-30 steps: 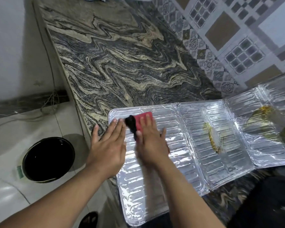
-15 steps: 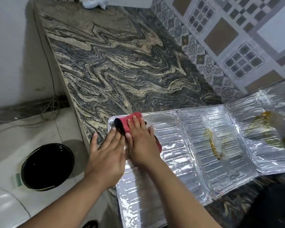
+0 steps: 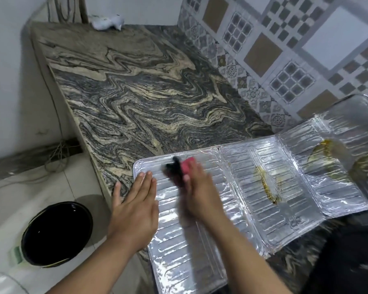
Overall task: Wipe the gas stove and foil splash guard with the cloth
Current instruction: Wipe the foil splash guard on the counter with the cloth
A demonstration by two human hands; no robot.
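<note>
**Cloth on the left foil panel**

At 8 o'clock, on the floor, stands a black bucket (image 3: 56,234); its inside shows only dark, and what it holds cannot be told.

The left hand (image 3: 134,206) lies flat, fingers straight and together, its fingertips on the left edge of the foil guard (image 3: 253,198) and its thumb over the rim of the surface (image 3: 136,92). Its grip has hold of nothing.

Just beside it, toward 6 o'clock of centre, the right hand (image 3: 198,192) is blurred. Its fingers lie over the cloth (image 3: 182,166) and press it to the foil; whether they curl round the cloth cannot be told. The cloth is red with a black part sticking out at its left, and it sits near the far edge of the left panel.

The guard is shiny, ribbed foil in folded panels, laid flat on the marbled grey and tan surface, its near left corner hanging past the rim. The left panel looks clean. The middle panel, at 4 o'clock, carries a brown-yellow grease streak (image 3: 267,187). The right panels, at 3 o'clock, tilt up toward the tiled wall (image 3: 285,49) and bear wider brown stains (image 3: 331,153).

At 11 o'clock, at the far end of the surface, lies a white crumpled thing (image 3: 107,23).
</note>
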